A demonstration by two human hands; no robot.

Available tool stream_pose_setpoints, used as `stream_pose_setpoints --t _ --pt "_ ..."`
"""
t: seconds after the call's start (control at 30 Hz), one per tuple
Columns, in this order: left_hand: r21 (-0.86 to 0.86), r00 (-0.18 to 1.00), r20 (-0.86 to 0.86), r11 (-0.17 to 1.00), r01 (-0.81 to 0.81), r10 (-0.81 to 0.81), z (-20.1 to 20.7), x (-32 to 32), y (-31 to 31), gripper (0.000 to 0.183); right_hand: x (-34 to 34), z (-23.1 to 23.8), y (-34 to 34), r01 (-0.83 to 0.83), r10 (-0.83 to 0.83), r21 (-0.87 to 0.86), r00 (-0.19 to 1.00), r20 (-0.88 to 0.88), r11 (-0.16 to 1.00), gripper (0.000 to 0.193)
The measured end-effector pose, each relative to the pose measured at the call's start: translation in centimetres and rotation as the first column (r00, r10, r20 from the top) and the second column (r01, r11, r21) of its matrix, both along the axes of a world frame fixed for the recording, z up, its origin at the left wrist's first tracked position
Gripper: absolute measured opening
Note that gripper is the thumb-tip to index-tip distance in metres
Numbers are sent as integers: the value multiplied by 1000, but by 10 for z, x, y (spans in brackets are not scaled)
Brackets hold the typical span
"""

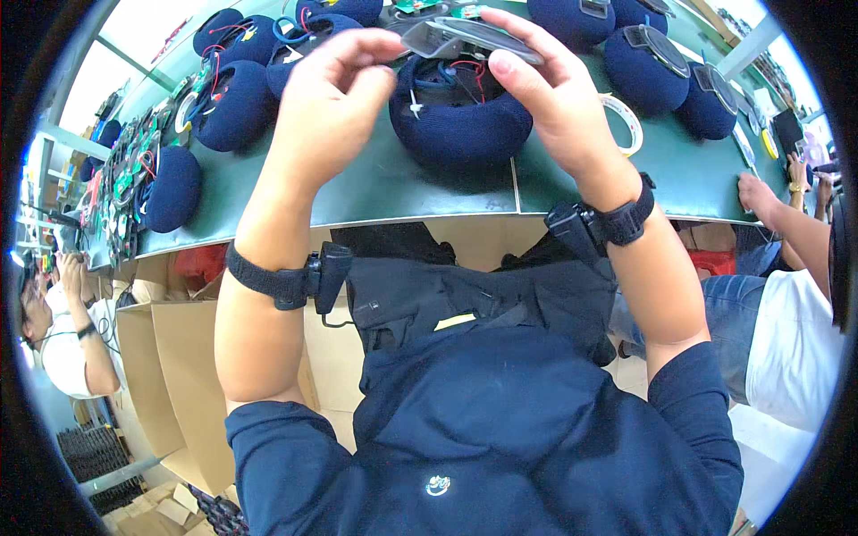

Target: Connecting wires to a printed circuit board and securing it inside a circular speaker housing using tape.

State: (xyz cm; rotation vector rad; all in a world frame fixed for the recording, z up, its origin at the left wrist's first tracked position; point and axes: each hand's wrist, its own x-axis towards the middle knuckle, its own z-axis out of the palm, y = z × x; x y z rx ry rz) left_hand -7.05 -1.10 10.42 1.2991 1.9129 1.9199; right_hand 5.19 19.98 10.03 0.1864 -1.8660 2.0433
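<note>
A dark navy fabric-covered round shell [460, 129] sits on the green table in front of me, its opening turned up. Red wires [466, 73] and a white cable tie [415, 107] show inside and at its rim. Just above the opening, my right hand [559, 98] grips a dark grey plastic cover [487, 36], thumb on the near side and fingers along the far side. My left hand [335, 98] is raised at the cover's left end, thumb and fingers apart, its fingertips close to or touching the edge. The cover is tilted and partly hides the shell's inside.
More navy shells [234, 105] stand left, behind and right, some with covers [657, 40]. A roll of tape [623, 125] lies by my right wrist. Green circuit boards and wires [125, 183] are heaped at left. Another person's hand [758, 195] rests at the right table edge; a cardboard box [179, 375] stands lower left.
</note>
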Motion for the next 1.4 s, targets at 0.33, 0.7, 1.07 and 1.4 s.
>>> stream_pose_setpoints --t 0.33,0.7,1.07,1.4 --pt "-452 909 -415 875 -175 -32 24 3 4 22 -4 -22 1 165 -131 184 974 -182 969 60" --pt "-288 970 -220 943 -169 106 16 -15 26 21 -2 -24 -5 169 -143 119 970 -199 978 60" --pt "-278 970 170 953 -124 175 11 -30 52 18 -2 -24 1 139 -126 70 977 -173 988 53" --pt "-91 885 464 993 71 -21 -19 -20 54 21 4 -20 15 92 -59 289 991 -123 953 68"
